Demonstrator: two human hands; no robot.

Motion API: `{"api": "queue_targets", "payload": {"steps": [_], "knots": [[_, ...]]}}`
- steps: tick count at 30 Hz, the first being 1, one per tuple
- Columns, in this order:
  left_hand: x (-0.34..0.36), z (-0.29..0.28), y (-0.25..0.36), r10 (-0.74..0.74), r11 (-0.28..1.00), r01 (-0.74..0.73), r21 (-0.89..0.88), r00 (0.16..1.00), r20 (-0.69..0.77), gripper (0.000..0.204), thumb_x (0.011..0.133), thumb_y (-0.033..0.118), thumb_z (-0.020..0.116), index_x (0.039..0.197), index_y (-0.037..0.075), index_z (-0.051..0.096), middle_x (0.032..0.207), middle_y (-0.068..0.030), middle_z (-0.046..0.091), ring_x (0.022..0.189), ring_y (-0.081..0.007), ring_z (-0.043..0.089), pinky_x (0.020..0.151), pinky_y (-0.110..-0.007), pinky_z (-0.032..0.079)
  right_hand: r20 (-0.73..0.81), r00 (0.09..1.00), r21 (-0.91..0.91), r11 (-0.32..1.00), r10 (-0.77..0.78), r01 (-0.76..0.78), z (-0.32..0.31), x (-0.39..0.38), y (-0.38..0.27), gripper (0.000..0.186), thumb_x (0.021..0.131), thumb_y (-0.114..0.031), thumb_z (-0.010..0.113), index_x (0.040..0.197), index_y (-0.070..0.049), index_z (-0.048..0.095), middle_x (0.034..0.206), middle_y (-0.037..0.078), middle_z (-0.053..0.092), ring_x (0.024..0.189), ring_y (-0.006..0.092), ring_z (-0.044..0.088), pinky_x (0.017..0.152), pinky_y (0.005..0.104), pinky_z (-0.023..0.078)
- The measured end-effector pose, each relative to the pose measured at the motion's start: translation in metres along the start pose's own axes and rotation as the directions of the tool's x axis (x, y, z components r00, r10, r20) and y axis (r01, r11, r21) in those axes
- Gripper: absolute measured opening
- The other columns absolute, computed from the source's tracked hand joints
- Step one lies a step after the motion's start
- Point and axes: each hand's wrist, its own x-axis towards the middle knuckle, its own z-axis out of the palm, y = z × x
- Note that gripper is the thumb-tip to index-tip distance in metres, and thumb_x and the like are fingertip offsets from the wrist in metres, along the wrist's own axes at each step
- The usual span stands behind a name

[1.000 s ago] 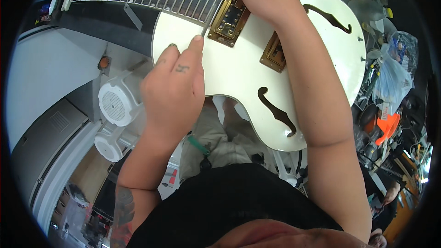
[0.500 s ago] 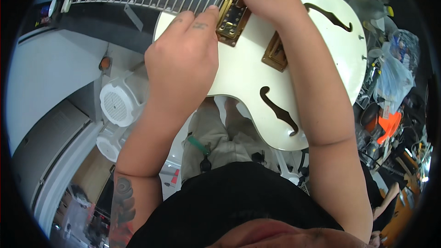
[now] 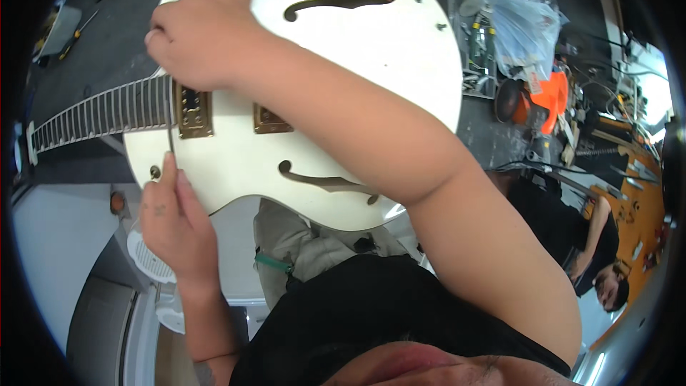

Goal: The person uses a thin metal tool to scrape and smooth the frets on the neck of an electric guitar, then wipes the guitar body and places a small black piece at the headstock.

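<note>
A white hollow-body guitar (image 3: 371,78) lies on its back across the bench, its fretted neck (image 3: 107,111) pointing left. Along the body end of the fretboard, beside the gold-framed pickup (image 3: 194,125), runs a thin dark strip (image 3: 171,129). My left hand (image 3: 179,232) is at the strip's near end, index fingertip on it and the fingers drawn together. My right hand (image 3: 204,32) lies over the guitar's far shoulder with its fingers curled; what they grip is hidden beneath the hand. My right forearm crosses the body and partly covers the second pickup (image 3: 271,121).
To the right on the dark bench are a clear plastic bag (image 3: 525,32), an orange tool (image 3: 550,100) and several metal parts. A grey tray (image 3: 61,28) stands at far left. Another person (image 3: 572,236) in black is at lower right; white stools (image 3: 146,257) stand below left.
The view has swung, so the guitar appears farther left and turned. My left hand has drawn back toward me, baring more of the strip. My right hand is still at the far shoulder.
</note>
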Motion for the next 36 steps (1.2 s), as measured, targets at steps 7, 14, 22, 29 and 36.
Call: {"api": "queue_targets", "payload": {"steps": [7, 14, 22, 29, 36], "knots": [[0.03, -0.002, -0.011, 0.015, 0.991, -0.014, 0.131, 1.0, -0.004, 0.028, 0.105, 0.008, 0.071, 0.131, 0.006, 0.082, 0.088, -0.0028, 0.07, 0.091, -0.0218, 0.062, 0.086, -0.04, 0.041, 0.13, 0.989, 0.108, 0.993, -0.065, 0.051, -0.024, 0.007, -0.028, 0.037, 0.104, -0.033, 0.059, 0.113, -0.008, 0.084, 0.148, 0.022, 0.061, 0.146, 0.0391, 0.046, 0.114, 0.0626, 0.031], [0.007, -0.002, -0.005, 0.067, 0.99, -0.062, 0.13, 0.997, -0.035, 0.04, 0.089, 0.011, 0.081, 0.129, 0.014, 0.083, 0.091, 0.0033, 0.067, 0.097, -0.022, 0.061, 0.088, -0.046, 0.03, 0.213, 0.973, -0.084, 0.994, 0.086, -0.069, -0.021, 0.01, -0.009, 0.038, 0.107, -0.034, 0.059, 0.118, -0.005, 0.082, 0.155, 0.024, 0.058, 0.149, 0.0401, 0.046, 0.119, 0.0584, 0.03], [-0.012, -0.013, -0.014, -0.006, 0.99, 0.008, 0.144, 1.0, -0.014, 0.032, 0.097, 0.011, 0.079, 0.129, 0.013, 0.082, 0.084, 0.0007, 0.062, 0.092, -0.0213, 0.058, 0.087, -0.043, 0.029, 0.205, 0.979, -0.016, 1.0, 0.0, 0.003, -0.011, 0.008, -0.023, 0.033, 0.105, -0.032, 0.064, 0.114, -0.006, 0.081, 0.151, 0.021, 0.061, 0.146, 0.0406, 0.049, 0.119, 0.0566, 0.031], [0.009, -0.014, -0.013, 0.054, 0.995, -0.055, 0.083, 0.999, 0.007, 0.045, 0.088, 0.006, 0.08, 0.133, 0.011, 0.081, 0.088, -0.0035, 0.064, 0.092, -0.0274, 0.058, 0.086, -0.047, 0.035, 0.365, 0.908, -0.037, 0.978, 0.205, -0.206, -0.011, 0.023, -0.012, 0.037, 0.099, -0.043, 0.065, 0.108, -0.017, 0.09, 0.144, 0.015, 0.067, 0.142, 0.0392, 0.049, 0.112, 0.0636, 0.031], [-0.012, -0.042, -0.011, -0.016, 0.977, 0.01, -0.214, 1.0, -0.027, 0.027, 0.102, -0.001, 0.069, 0.127, -0.004, 0.079, 0.085, -0.0101, 0.067, 0.086, -0.0295, 0.058, 0.083, -0.041, 0.045, 0.114, 0.993, 0.396, 0.917, 0.01, -0.055, -0.129, 0.011, -0.005, 0.026, 0.105, -0.026, 0.072, 0.119, -0.006, 0.078, 0.12, 0.013, 0.076, 0.118, 0.0285, 0.072, 0.107, 0.0436, 0.054]]}}
